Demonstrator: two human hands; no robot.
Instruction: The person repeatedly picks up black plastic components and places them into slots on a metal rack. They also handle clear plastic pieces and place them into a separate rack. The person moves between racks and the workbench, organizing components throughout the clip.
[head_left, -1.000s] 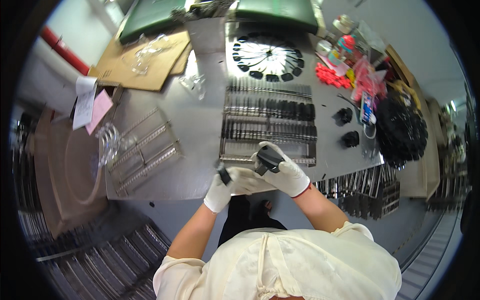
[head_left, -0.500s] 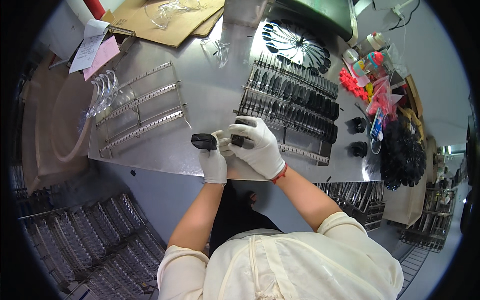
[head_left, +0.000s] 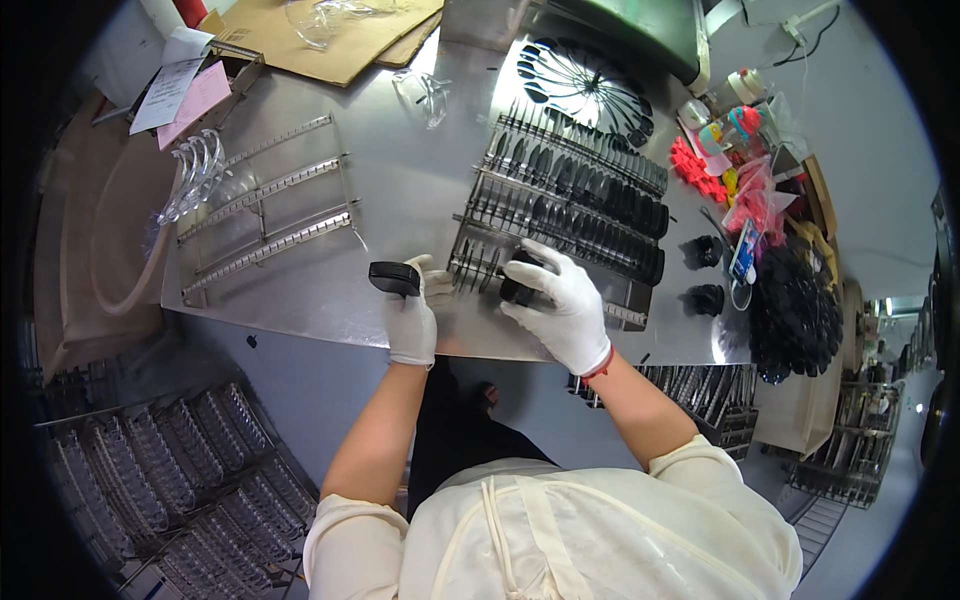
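My left hand (head_left: 410, 328), in a white glove, is closed around a stack of glossy black, curved lens-shaped pieces (head_left: 392, 277) at the near side of the metal table. My gloved right hand (head_left: 572, 312) grips another black curved piece (head_left: 517, 290) between thumb and fingers, partly hidden by the hand. It is at the nearest row of a metal slotted rack (head_left: 630, 316). Rows of similar black pieces (head_left: 590, 232) stand upright in that rack, and a few stand in its near row, left of my right hand.
Another slotted rack (head_left: 290, 178) stands to the left, beside clear curved pieces (head_left: 195, 175). A ring of black pieces (head_left: 585, 88) lies at the back under bright light. Cardboard (head_left: 340, 35) is at the back left. Bottles (head_left: 745, 118) and a black pile (head_left: 797, 310) are on the right.
My right hand has moved away from the left, rightward to the near row of the rack, carrying a black piece. Several pieces now show in that row. The left hand keeps its stack.
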